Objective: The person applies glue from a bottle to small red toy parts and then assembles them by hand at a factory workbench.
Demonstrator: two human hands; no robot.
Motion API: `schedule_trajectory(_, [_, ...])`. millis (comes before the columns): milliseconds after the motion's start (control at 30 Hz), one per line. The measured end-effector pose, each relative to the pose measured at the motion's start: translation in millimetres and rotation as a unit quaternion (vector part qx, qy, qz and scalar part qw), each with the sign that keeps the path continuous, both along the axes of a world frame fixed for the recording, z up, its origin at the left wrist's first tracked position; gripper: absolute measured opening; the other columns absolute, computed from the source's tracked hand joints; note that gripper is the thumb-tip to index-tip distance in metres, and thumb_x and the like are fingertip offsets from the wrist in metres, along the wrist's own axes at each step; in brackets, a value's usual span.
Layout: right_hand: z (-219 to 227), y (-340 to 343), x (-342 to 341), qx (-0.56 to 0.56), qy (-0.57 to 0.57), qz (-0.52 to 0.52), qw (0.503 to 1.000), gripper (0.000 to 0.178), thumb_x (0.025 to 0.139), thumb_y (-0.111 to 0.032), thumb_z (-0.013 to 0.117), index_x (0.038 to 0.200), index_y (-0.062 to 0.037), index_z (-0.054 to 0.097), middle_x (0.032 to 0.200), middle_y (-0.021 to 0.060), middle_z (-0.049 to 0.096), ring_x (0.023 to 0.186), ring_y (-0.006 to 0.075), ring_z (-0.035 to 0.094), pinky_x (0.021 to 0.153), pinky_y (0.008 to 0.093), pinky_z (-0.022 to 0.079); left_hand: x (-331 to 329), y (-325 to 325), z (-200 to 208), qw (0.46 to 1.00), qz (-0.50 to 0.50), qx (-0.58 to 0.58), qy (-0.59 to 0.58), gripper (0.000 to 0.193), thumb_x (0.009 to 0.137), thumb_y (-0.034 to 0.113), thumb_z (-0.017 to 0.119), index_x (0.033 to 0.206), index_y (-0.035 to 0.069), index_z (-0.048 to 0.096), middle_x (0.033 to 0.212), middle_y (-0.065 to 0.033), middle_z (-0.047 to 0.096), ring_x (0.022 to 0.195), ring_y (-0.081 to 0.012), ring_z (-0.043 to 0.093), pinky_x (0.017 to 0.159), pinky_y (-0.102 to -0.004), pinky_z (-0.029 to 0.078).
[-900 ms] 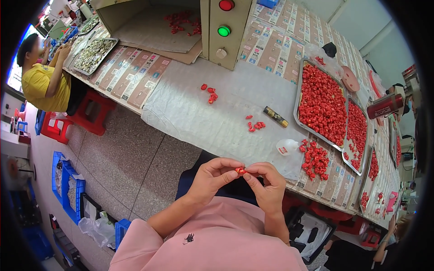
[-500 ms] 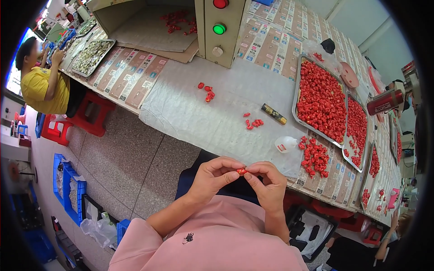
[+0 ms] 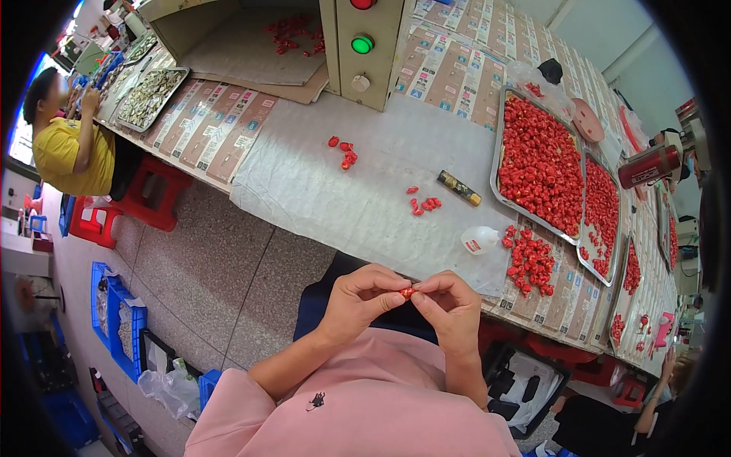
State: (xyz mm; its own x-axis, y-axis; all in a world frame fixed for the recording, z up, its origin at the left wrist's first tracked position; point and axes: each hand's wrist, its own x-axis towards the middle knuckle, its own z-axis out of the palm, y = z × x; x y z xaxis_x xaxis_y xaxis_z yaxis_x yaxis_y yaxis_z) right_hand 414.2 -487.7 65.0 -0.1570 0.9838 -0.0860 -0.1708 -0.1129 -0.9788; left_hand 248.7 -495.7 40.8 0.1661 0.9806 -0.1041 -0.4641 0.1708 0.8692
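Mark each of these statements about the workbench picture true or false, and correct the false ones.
1. Both hands pinch one small red piece between their fingers. True.
2. The left hand rests flat on the table. False: it is raised in front of the body, meeting the right hand at the piece.
3. The metal tray on the right is full of red pieces. True.
4. The green round light sits on a beige box at the back of the table. True.
5. The small white bottle stands upright. False: it lies on its side beside a loose heap of red pieces.
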Motion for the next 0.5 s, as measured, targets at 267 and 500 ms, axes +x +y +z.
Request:
schedule_trajectory(267, [1.8, -5.6, -2.6, 0.01, -0.007, -0.023, 1.0, 0.014, 0.078, 0.008, 0.064, 0.088, 0.0, 0.058, 0.087, 0.0043, 0.06, 0.08, 0.0089, 0.058, 0.071, 0.0208, 0.046, 0.5, 0.3, -1.3, 1.0, -0.004, 0.004, 0.021, 0.018, 0.078, -0.004, 0.067, 0.095, 0.002, 0.069, 0.091, -0.0053, 0.061, 0.084, -0.0117, 0.059, 0.076, -0.0224, 0.048])
schedule_trajectory(500, [0.4, -7.8, -4.7, 0.015, -0.019, -0.04, 0.999, 0.014, 0.078, 0.008, 0.064, 0.084, -0.0017, 0.056, 0.084, 0.0031, 0.059, 0.076, 0.0067, 0.056, 0.069, 0.0199, 0.045, 4.6, -2.3, 2.2, 0.999, 0.003, -0.032, 0.024, 0.017, 0.077, -0.003, 0.068, 0.094, 0.002, 0.07, 0.088, -0.0045, 0.061, 0.082, -0.0101, 0.058, 0.072, -0.0214, 0.047])
